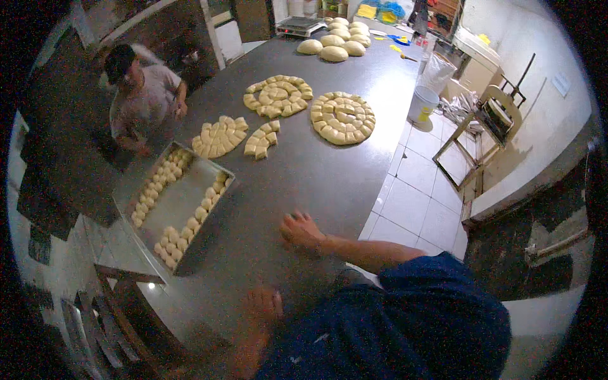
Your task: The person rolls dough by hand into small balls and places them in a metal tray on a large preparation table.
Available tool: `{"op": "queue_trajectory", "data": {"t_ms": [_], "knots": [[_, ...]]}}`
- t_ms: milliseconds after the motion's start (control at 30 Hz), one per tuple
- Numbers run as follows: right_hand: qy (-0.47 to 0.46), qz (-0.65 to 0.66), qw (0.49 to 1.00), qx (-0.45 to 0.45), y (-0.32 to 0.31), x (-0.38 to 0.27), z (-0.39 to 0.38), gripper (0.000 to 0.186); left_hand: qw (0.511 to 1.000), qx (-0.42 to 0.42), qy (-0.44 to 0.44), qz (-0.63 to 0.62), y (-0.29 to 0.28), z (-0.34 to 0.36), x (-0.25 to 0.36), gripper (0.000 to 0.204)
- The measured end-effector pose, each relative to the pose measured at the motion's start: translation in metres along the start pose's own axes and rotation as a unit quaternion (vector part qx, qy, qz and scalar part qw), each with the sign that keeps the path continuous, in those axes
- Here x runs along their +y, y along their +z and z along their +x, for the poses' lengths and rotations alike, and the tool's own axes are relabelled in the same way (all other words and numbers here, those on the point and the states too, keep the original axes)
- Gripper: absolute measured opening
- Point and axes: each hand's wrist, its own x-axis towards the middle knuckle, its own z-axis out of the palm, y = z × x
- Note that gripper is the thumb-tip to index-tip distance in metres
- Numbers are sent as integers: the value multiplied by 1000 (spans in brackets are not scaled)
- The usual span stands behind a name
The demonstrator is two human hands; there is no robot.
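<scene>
In the head view, the blurred right hand is to the right of the shallow rectangular metal tray, and the blurred left hand is nearer to the person than this tray — I cannot tell if their fingers are apart or clamped on something. Small round pale dough balls lie inside the tray, along its long sides — and beside its far end is a flat pale dough slab, cut into blocks.

Okay so: one tray, two bands of dough balls in it (too blurry to tally singly), two smaller cut dough pieces near it, two cut dough rounds beyond it, one scale way past it.
</scene>
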Motion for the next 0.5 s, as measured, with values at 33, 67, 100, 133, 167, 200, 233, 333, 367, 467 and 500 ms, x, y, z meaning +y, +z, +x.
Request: {"op": "queue_trajectory", "data": {"t_ms": [33, 67, 100, 133, 167, 200, 233, 333, 367, 467, 500], "knots": [[-100, 0, 995, 21, 4, 1, -15, 47, 995, 52, -2, 82, -2, -10, -13, 30], [-49, -26, 998, -16, -12, 15, -15, 47, 983, 93, 0, 160, -4, -22, -34, 29], [5, -49, 998, -47, -37, 33, -1, 47, 962, 133, 8, 240, -11, -31, -67, 28], [22, -60, 996, -61, -61, 41, 16, 47, 936, 165, 8, 309, -10, -45, -87, 27], [48, -72, 994, -65, -85, 49, 37, 47, 905, 195, 8, 378, -5, -56, -106, 27], [43, -66, 996, -44, -94, 47, 65, 46, 973, 59, -181, 127, -1, -15, -115, 24], [94, -75, 993, -5, -77, 50, 90, 45, 976, 113, -150, 107, 16, 17, -108, 22], [-13, -79, 994, 68, -20, 27, 46, 43, 977, 139, -52, 156, 66, -3, -113, 21], [-91, -85, 987, 100, -19, 32, 31, 43, 977, 163, -59, 125, 80, -59, -103, 22], [15, -57, 991, -123, -66, 61, 46, 42, 940, 147, -72, 300, 44, -105, -115, 25], [34, -54, 989, -131, -76, 72, 62, 41, 908, 128, -64, 394, 24, -84, -132, 26]]}}
